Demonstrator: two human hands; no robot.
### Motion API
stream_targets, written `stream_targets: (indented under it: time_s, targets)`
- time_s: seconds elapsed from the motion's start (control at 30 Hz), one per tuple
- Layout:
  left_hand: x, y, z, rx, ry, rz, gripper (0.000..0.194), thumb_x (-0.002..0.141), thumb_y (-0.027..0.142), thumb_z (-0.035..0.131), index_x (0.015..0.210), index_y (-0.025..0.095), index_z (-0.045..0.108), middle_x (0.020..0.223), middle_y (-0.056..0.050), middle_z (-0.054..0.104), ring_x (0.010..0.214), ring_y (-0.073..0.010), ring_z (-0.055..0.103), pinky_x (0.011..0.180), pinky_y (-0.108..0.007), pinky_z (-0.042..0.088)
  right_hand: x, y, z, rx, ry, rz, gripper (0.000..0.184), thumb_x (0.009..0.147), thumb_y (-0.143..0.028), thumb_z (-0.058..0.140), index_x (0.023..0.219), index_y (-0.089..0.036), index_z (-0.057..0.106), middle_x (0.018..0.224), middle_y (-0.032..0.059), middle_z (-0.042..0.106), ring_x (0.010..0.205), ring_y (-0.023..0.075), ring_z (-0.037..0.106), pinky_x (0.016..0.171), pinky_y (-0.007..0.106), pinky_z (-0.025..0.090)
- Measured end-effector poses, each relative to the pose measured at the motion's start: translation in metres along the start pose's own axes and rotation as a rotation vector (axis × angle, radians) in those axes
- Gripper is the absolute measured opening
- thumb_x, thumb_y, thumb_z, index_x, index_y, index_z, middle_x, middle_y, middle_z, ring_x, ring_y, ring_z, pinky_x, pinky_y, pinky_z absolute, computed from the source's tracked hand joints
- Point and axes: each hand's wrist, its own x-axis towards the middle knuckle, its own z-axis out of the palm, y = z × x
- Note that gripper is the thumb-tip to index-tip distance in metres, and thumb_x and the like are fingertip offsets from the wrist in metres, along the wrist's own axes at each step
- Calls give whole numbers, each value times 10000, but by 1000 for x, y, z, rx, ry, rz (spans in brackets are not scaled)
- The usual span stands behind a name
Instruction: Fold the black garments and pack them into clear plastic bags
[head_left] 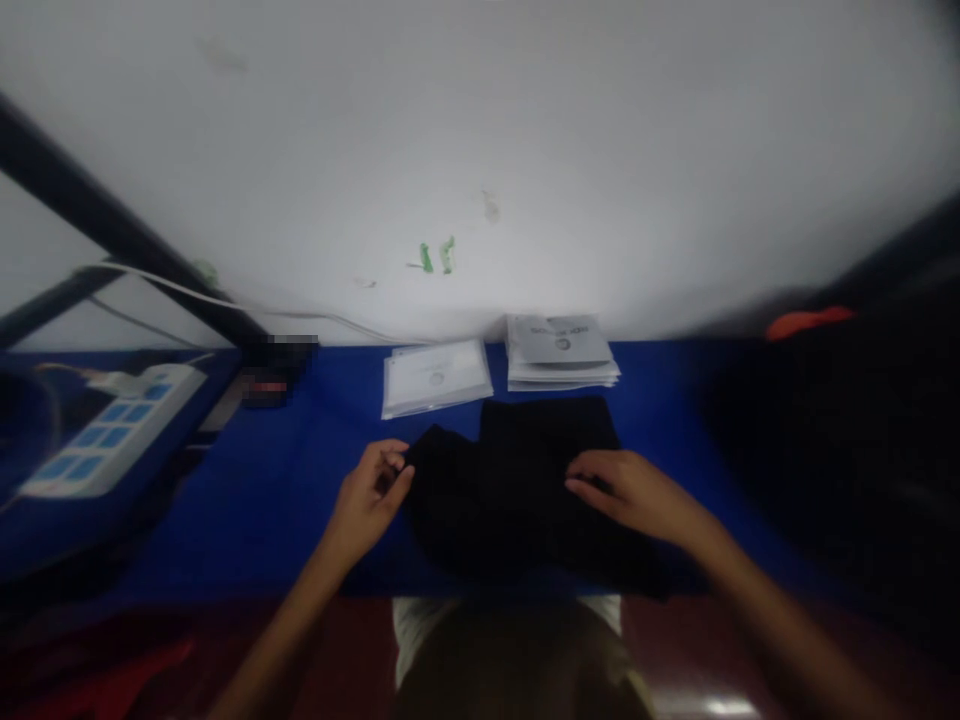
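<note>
A dark black cloth piece (517, 500), probably a garment, lies spread on the blue table in front of me; its folds are hard to make out. At its left corner, my left hand (371, 495) pinches the edge between thumb and fingers. My right hand (619, 485) rests on the right part of the cloth, thumb and fingertips drawn together on the fabric. Just beyond the cloth lie flat white plastic-sleeved packets (437, 378) and, to their right, a thicker stack of similar packets (562, 352) with printing on top.
On the left is a white power strip (116, 430) with blue sockets, and a pale cable (292, 315) runs along the white wall (480, 120). A dark object (270, 375) sits near the frame post. Dark material (847, 470) with an orange item (810, 322) occupies the right side.
</note>
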Motion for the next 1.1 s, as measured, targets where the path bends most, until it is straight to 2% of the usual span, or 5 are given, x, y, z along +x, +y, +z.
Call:
stream_targets:
  time_s: [0.13, 0.27, 0.47, 0.8, 1.1]
  targets:
    - [3, 49, 18, -54, 140, 208, 173, 891, 270, 561, 1057, 223, 545, 833, 13, 560, 672, -111, 574, 600, -222, 477, 18, -19, 21, 531, 67, 138, 299, 914, -476, 537, 933, -196, 639, 812, 35, 686, 633, 137, 600, 532, 242, 455]
    - [-4, 101, 52, -32, -71, 575, 225, 881, 183, 550, 1103, 212, 540, 902, -28, 619, 804, -150, 616, 716, -274, 511, 35, -41, 38, 1102, 55, 294, 500, 843, -522, 606, 1223, -211, 515, 890, 47, 693, 656, 155, 643, 466, 233, 487]
    - [-14, 131, 74, -102, -234, 856, 345, 878, 193, 546, 1218, 198, 482, 1085, -101, 643, 1004, -219, 624, 852, -383, 530, 21, -27, 21, 1003, 285, 306, 525, 733, -305, 730, 1213, -219, 534, 776, -29, 651, 671, 125, 629, 613, 227, 484]
    - [5, 101, 98, -84, -375, 113, 428, 866, 434, 572, 1215, 251, 403, 778, 30, 661, 588, -144, 598, 585, -279, 462, -57, 49, 14, -63, 398, 391, 459, 880, -343, 468, 1310, -184, 461, 1078, 130, 672, 986, 310, 654, 859, 451, 498]
    - [10, 113, 115, 216, -459, 74, 776, 810, 606, 572, 1407, 195, 295, 815, -57, 668, 781, -302, 679, 735, -414, 486, -52, 42, 12, -293, 402, 238, 567, 864, -303, 517, 1392, -133, 398, 1317, 189, 484, 1243, 343, 459, 1039, 522, 408]
